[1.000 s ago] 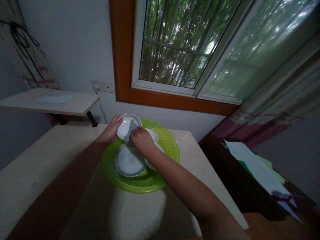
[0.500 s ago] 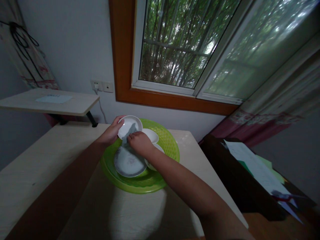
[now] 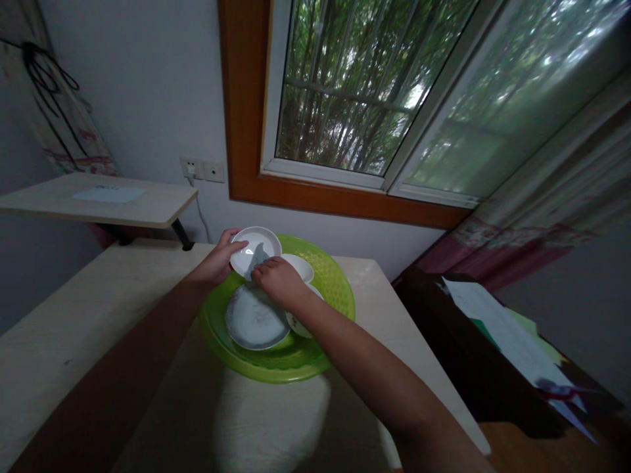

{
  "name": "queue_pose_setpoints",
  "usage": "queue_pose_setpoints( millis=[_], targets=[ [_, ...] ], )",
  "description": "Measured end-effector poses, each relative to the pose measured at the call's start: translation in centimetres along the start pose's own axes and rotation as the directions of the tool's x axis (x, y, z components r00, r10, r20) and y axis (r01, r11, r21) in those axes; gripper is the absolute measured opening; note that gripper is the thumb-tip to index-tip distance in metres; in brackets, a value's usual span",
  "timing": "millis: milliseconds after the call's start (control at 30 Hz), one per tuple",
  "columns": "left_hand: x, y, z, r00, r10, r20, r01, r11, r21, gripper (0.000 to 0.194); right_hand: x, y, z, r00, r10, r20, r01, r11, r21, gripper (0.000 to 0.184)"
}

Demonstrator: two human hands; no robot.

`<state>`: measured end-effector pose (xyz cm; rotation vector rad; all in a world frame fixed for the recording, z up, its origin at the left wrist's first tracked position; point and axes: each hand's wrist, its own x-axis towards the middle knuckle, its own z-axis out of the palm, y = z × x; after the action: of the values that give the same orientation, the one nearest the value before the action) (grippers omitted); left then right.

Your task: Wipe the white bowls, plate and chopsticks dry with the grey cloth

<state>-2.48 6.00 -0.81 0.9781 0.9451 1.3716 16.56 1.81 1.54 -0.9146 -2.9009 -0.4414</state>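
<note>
My left hand (image 3: 220, 258) grips a small white dish (image 3: 254, 238) by its left rim, thumb on the inside, tilted over the far left of a green plastic basket (image 3: 340, 289). With closed fingers my right hand (image 3: 277, 279) presses a grey-blue cloth (image 3: 259, 254) against the dish's inner face. Below the hands, in the basket, lies a larger plate (image 3: 257, 322) with a grey patterned rim. Beside it are a white bowl (image 3: 300, 266) and a second bowl (image 3: 298, 325), partly covered by my right hand and forearm.
The basket stands on a pale wooden table (image 3: 266, 420) against the wall. At the left a raised shelf (image 3: 162, 203) holds a sheet of paper (image 3: 109, 193). A dark cabinet (image 3: 473, 368) with papers and scissors stands at the right. A window (image 3: 345, 98) is ahead.
The cloth has shifted down the dish and looks more bunched under my right hand. My left thumb reaches slightly farther over the rim. The plate and bowls stay in place.
</note>
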Motion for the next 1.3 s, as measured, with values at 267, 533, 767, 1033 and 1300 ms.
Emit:
queue_pose_setpoints(
  millis=[267,533,767,1033,1300],
  targets=[
    [0.6,-0.6,0.0,0.996,-0.025,0.080,0.027,0.999,-0.018,0.036,-0.8,1.6,-0.4,0.999,0.036,-0.040,-0.037,0.999,-0.029,0.016],
    [0.7,-1.0,0.1,1.000,0.003,0.025,-0.004,1.000,0.024,0.031,-0.9,1.7,-0.1,1.000,-0.023,-0.014,0.022,0.999,-0.027,0.016],
    [0.8,-1.3,-0.3,1.000,0.018,-0.016,-0.017,0.998,0.064,0.034,-0.8,1.8,0.2,0.995,-0.098,-0.022,0.099,0.995,0.016,0.014],
    [0.4,-0.9,0.0,1.000,0.004,-0.022,-0.003,0.998,0.058,0.034,0.0,0.5,0.8,0.997,-0.059,-0.056,0.065,0.993,0.101,0.016],
    [0.1,-0.4,0.1,1.000,0.005,-0.004,-0.005,1.000,0.009,0.037,-0.4,0.8,0.0,0.993,0.053,-0.102,-0.034,0.983,0.181,0.017]
  ],
)
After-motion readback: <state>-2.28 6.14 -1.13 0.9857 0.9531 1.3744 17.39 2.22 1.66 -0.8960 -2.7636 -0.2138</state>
